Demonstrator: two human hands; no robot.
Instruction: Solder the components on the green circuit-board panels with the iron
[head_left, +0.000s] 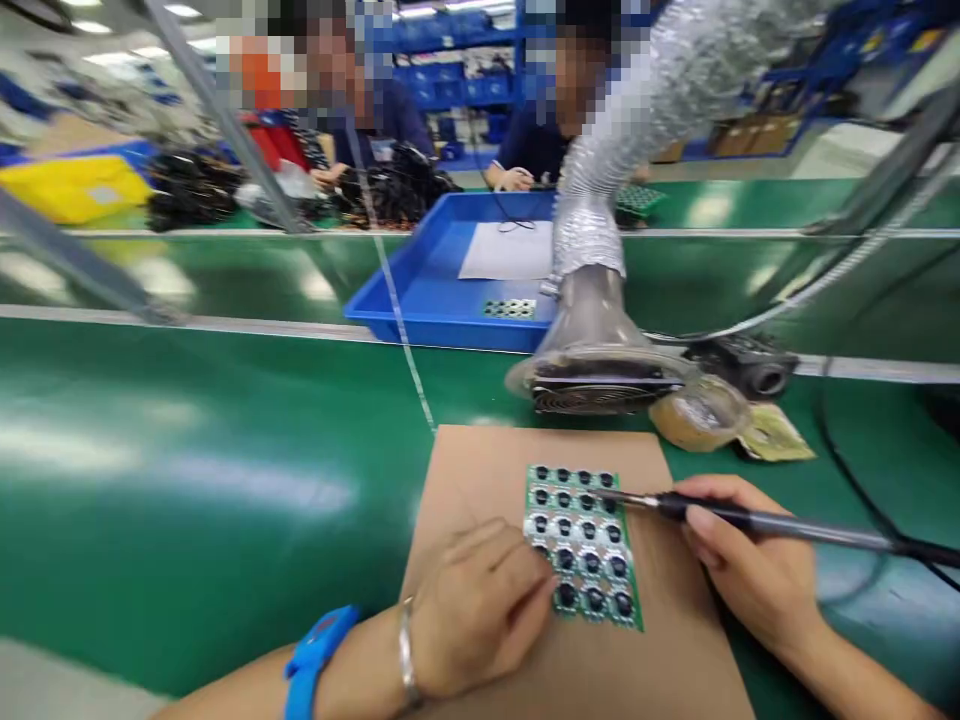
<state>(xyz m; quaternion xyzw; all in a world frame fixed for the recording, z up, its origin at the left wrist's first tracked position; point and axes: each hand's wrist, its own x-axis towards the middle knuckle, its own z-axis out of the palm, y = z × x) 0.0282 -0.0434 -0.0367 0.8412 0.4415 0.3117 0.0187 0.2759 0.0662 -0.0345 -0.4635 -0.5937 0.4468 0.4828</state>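
Observation:
A green circuit board panel with rows of round black parts lies on a brown cardboard sheet. My right hand grips a soldering iron like a pen, and its metal tip reaches over the panel's upper right part. Curled at the panel's left edge is my left hand, its thumb and forefinger closed together by the lower rows. Whatever those fingertips pinch, if anything, is too small to make out. A bracelet and a blue wristband circle the left wrist.
A fume extractor hood on a silver duct stands just behind the cardboard. Right of it are a tape roll and a yellowish pad. Behind sits a blue tray holding paper and a small panel. Two people work across the bench.

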